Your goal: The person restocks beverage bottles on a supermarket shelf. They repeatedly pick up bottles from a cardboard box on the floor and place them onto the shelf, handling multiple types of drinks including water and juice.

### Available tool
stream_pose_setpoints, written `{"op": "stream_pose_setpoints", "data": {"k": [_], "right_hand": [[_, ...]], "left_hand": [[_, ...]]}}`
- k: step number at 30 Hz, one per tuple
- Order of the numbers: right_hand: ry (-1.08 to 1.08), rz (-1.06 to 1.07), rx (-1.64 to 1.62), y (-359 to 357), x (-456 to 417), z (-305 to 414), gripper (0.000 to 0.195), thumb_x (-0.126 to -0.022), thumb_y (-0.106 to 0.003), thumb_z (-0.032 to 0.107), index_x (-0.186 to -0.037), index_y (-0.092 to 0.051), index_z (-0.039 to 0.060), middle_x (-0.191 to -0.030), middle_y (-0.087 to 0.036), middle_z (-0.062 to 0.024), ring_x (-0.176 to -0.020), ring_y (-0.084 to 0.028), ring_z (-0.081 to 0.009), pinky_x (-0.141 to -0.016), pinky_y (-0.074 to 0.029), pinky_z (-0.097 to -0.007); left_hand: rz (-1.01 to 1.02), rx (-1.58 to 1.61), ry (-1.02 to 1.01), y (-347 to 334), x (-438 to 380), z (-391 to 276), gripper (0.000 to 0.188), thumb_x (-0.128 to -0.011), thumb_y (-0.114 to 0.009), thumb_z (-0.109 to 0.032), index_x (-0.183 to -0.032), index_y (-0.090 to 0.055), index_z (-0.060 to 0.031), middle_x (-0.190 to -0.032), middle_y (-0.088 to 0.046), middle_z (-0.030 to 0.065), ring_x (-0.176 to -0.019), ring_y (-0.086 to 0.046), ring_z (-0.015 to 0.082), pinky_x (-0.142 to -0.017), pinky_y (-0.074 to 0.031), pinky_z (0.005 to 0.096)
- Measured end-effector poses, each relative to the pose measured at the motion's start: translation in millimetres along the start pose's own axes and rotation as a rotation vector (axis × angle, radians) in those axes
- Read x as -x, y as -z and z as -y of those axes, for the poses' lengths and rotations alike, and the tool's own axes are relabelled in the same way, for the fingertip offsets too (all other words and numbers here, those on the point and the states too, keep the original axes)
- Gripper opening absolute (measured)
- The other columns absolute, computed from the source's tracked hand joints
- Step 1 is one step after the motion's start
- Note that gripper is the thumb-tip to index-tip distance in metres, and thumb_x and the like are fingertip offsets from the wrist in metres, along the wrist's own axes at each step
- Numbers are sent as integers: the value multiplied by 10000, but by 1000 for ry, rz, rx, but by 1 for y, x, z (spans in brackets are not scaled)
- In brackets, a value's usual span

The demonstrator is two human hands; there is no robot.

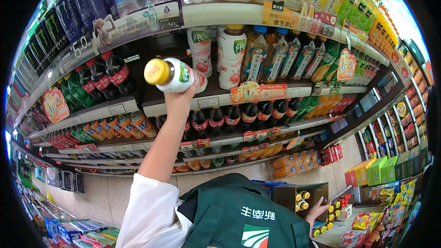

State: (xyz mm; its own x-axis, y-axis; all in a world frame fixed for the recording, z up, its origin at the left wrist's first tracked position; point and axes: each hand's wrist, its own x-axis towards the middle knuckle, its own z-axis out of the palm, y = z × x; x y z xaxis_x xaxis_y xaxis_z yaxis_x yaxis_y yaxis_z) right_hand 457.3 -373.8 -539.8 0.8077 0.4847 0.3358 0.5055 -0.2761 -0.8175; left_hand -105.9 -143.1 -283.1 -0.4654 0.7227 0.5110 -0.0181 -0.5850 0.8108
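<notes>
My left hand grips a white drink bottle with a yellow cap and red fruit on its label. The bottle is tilted, its cap towards the left, in front of the middle shelf. Just behind it stands a similar bottle, and another yellow-capped one is upright to its right. Low on the right, my right hand is at an open cardboard carton holding several yellow-capped bottles. Whether its fingers grip the carton cannot be made out.
Tea bottles fill the shelf rightward; cola bottles stand left. Above, a shelf edge with price strips overhangs the bottles. A shrink-wrapped pack of orange drinks lies on the tiled floor. More yellow-capped bottles stand beside the carton.
</notes>
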Motion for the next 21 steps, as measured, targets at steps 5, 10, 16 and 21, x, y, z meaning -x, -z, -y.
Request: {"op": "stream_pose_setpoints", "data": {"k": [5,10,16,21], "right_hand": [[149,193,-341,-35,-3,82,470,-886,-525,86,-1296,-320,-20,-1190,-440,-158,-1096,-442,-226,-941,-363,-338],[100,796,-548,-65,53,263,274,-918,-436,112,-1177,-469,27,-1044,-553,-78,-977,-529,-157,-876,-421,-292],[-148,1904,-948,-81,106,350,788,-800,-552,577,-1260,-372,-36,-1200,-495,-127,-1129,-478,-211,-953,-380,-351],[-250,1805,-870,-82,122,350,771,-765,-684,285,-1317,-244,-27,-1246,-433,-138,-1174,-432,-205,-987,-345,-335]], "left_hand": [[258,160,-162,-4,23,-40,682,-712,-751,-248,-1238,-385,-15,-1162,-509,172,-1041,-530,229,-895,-445,355],[629,563,385,-14,63,-64,689,-673,-739,-304,-1192,-434,32,-1067,-568,166,-988,-582,239,-854,-482,365],[610,888,933,-30,115,-23,575,-780,-571,-284,-1240,-399,15,-1125,-557,155,-996,-594,255,-845,-502,377],[557,847,1053,-34,129,-5,604,-808,-594,-290,-1297,-350,-32,-1184,-516,126,-1096,-529,241,-914,-456,367]]}}
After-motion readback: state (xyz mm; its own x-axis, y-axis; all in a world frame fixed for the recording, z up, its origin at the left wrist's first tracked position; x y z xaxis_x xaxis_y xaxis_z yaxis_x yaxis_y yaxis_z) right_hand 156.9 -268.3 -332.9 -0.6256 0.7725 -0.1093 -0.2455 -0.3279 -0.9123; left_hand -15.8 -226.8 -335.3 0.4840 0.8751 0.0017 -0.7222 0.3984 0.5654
